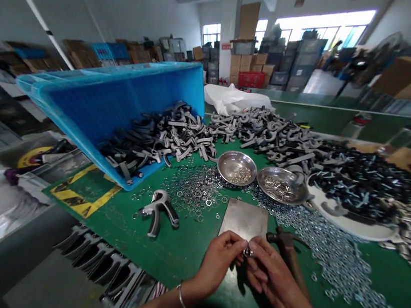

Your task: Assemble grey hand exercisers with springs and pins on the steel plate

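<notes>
My left hand (217,262) and my right hand (268,277) meet above the lower edge of a flat steel plate (244,221), with their fingertips pinching a small metal fitting (247,252). The fitting is partly hidden by my fingers. A hammer with a wooden handle (288,256) lies against my right hand, its head just right of the plate. To the left of my left hand rests an assembled grey and black hand grip exerciser (159,212). Loose steel washers (328,256) spread across the green mat on both sides of the plate.
Two steel bowls (237,168) of small parts stand beyond the plate. A tipped blue crate (108,111) spills grey-black grip handles (162,138). Black parts (367,188) are heaped on a white tray at right. More grips hang by the near table edge (96,261).
</notes>
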A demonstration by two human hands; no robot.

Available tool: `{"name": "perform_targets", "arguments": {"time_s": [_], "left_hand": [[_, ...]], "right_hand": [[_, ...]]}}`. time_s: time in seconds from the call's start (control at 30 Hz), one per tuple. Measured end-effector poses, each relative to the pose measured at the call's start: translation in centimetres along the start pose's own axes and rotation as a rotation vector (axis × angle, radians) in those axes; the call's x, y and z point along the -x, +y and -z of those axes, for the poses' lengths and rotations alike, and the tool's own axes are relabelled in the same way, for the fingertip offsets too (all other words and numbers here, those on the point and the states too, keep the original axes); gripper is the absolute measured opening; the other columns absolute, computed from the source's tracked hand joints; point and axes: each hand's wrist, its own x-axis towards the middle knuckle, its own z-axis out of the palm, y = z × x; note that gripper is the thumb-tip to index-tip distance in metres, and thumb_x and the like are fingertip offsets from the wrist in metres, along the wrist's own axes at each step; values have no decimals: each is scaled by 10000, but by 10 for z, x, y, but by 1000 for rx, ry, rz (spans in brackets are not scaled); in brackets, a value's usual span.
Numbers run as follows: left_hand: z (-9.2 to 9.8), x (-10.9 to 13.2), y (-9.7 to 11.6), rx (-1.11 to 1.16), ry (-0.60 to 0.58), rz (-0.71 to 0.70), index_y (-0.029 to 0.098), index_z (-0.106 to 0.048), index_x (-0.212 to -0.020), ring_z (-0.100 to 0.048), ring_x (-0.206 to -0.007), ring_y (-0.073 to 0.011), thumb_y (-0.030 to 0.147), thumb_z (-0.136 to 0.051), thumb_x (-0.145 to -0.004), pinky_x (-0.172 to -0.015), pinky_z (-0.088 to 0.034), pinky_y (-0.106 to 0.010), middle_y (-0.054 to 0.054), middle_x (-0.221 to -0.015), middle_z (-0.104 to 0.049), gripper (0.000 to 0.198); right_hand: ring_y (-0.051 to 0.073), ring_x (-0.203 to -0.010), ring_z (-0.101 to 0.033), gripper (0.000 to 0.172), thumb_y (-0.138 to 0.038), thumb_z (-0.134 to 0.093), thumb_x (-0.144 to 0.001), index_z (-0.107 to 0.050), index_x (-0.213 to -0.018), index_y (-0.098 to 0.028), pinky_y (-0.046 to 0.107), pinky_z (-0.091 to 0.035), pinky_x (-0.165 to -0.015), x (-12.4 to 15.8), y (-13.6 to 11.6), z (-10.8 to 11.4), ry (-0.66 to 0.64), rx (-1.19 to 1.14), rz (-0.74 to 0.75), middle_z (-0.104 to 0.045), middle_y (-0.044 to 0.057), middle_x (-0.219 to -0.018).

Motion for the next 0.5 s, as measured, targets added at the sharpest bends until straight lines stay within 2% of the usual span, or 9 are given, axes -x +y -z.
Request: {"name": "perform_targets", "arguments": {"time_s": [0.2, 0.3, 0.33, 0.4, 0.47, 0.5], "left_hand": [[4, -1, -5, 23, -27, 9, 162, -615, -783, -559, -629, -120, 462, -695, -827, -610, -415, -225, -1, -664, -612, 314], [8, -6, -4, 20, -48, 11, 159, -619, -751, -559, -612, -117, 463, -732, -791, -598, -408, -223, -4, -648, -618, 326], [10, -9, -3, 33, -58, 13, 159, -619, -741, -555, -595, -115, 470, -744, -776, -590, -405, -224, -4, -635, -617, 337], [14, -12, -3, 78, -98, 25, 162, -618, -729, -544, -552, -114, 492, -764, -747, -569, -400, -229, 0, -602, -608, 361], [17, -14, -5, 82, -121, -14, 172, -629, -733, -556, -543, -127, 511, -761, -748, -562, -409, -242, -4, -594, -612, 364], [19, -13, -6, 23, -106, -82, 179, -643, -739, -581, -576, -143, 508, -752, -765, -586, -427, -256, -18, -618, -632, 348]], "right_hand": [[-18, -390, -211, 355, -347, -864, -720, -557, -809, -193, 77, -214, -331, -10, -5, 1, 61, -194, -214, -437, -96, -578], [-20, -373, -233, 351, -328, -902, -665, -609, -786, -177, 74, -221, -317, -13, -5, 3, 68, -234, -262, -428, -94, -549], [-17, -378, -275, 340, -322, -908, -657, -632, -789, -175, 76, -258, -325, -12, -3, 4, 60, -244, -268, -459, -80, -562], [21, -451, -451, 328, -318, -913, -644, -683, -841, -191, 102, -398, -399, -10, 1, 8, 49, -223, -250, -578, -23, -656], [122, -649, -635, 391, -363, -907, -628, -714, -946, -243, 185, -537, -540, -9, 5, 16, 80, -91, -186, -683, 36, -812], [173, -719, -673, 402, -424, -882, -643, -714, -975, -270, 241, -574, -593, -11, 6, 21, 108, 40, -138, -702, 45, -837]]}}
